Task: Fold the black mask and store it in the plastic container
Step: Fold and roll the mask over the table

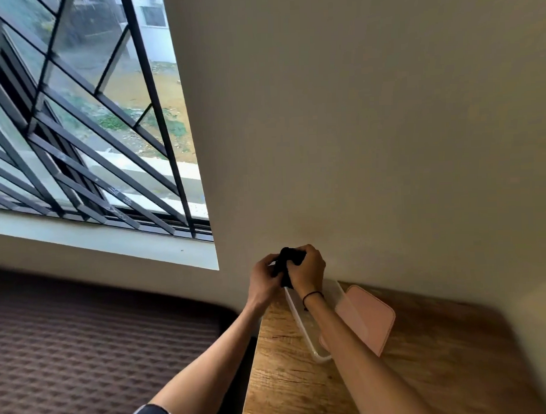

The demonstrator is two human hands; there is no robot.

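Note:
The black mask (286,262) is bunched between both hands, held up in front of the beige wall. My left hand (265,276) grips its left side and my right hand (308,269) closes over its right side, so most of the cloth is hidden. Just below the hands, a clear plastic container (300,323) lies open on the wooden table (441,371); my right forearm crosses over it. Its pink lid (367,318) rests against the container's right side.
The wall rises directly behind the table. A bed with a brown patterned cover (100,346) lies to the left of the table. Above it is a window with black metal bars (77,136) and a white sill.

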